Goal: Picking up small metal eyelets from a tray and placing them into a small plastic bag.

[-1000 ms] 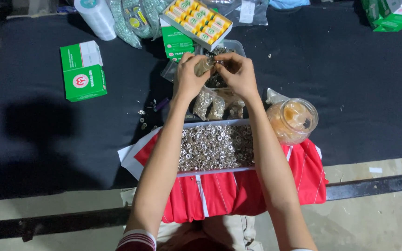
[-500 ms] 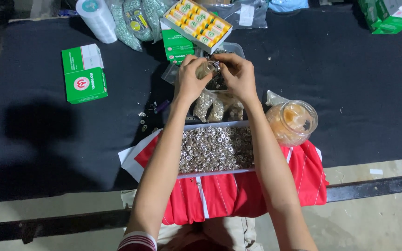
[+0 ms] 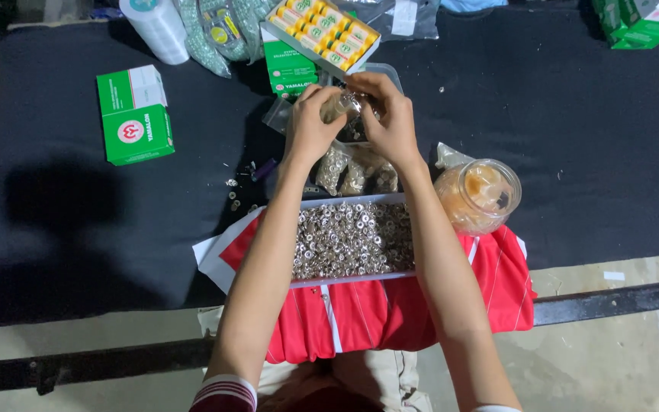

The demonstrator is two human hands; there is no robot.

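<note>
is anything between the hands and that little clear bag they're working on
Nothing visible does. The left hand and right hand both already grip the small clear bag directly, above the filled bags and the tray of silver rings.

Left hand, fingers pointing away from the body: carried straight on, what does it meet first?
Probably the open box of yellow-and-green packets just beyond the left hand, past the small clear plastic bag it grips; depth is unclear.
</note>
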